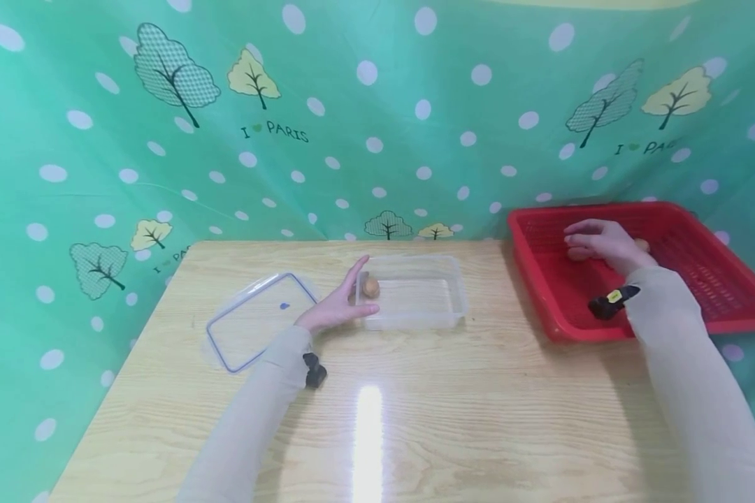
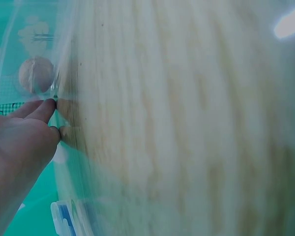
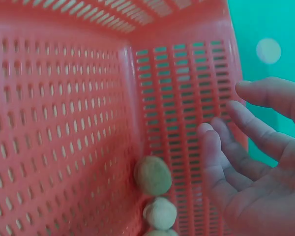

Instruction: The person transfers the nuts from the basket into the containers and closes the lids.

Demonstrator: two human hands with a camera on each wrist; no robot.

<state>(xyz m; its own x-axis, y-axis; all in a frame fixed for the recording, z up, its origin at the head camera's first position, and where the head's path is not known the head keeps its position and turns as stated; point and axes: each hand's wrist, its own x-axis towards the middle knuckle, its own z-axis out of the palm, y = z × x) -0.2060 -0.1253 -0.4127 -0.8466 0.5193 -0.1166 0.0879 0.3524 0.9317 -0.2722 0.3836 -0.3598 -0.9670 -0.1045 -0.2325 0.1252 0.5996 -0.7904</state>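
A clear plastic box [image 1: 415, 318] stands mid-table with one brown walnut [image 1: 370, 287] inside at its left end. My left hand [image 1: 342, 305] rests with straight fingers against the box's left wall; the left wrist view shows the fingertips [image 2: 45, 109] touching the wall beside the walnut [image 2: 36, 74]. My right hand [image 1: 598, 241] hovers inside the red basket [image 1: 554, 300], fingers loosely spread and holding nothing. The right wrist view shows that hand [image 3: 255, 162] beside walnuts [image 3: 153, 175] lying in the basket's corner [image 3: 64, 123].
The box's clear lid with a blue rim [image 1: 258, 321] lies flat on the wooden table [image 1: 478, 419] left of the box. A green dotted cloth [image 1: 377, 126] hangs behind the table. The basket overhangs the table's right side.
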